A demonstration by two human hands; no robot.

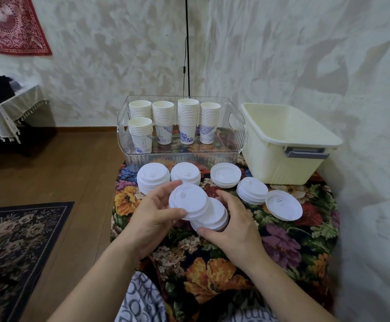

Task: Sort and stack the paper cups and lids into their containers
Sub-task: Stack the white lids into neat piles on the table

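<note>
My left hand (153,213) grips a short stack of white lids (188,201) by its rim, thumb on the near edge. My right hand (232,223) holds a second lid stack (215,217), tilted and partly under the first. More lid piles lie on the floral tablecloth (282,240): one at the left (152,177), one beside it (186,174), an upside-down pile (225,175), a stack (252,190) and a single upturned lid (283,204). Several stacks of paper cups (187,119) stand in a clear plastic bin (238,135).
A cream plastic tub (282,163) with a grey handle stands at the back right, against the wall. The table's left edge drops to a wooden floor with a dark rug (15,240). A black pole (187,47) rises behind the clear bin.
</note>
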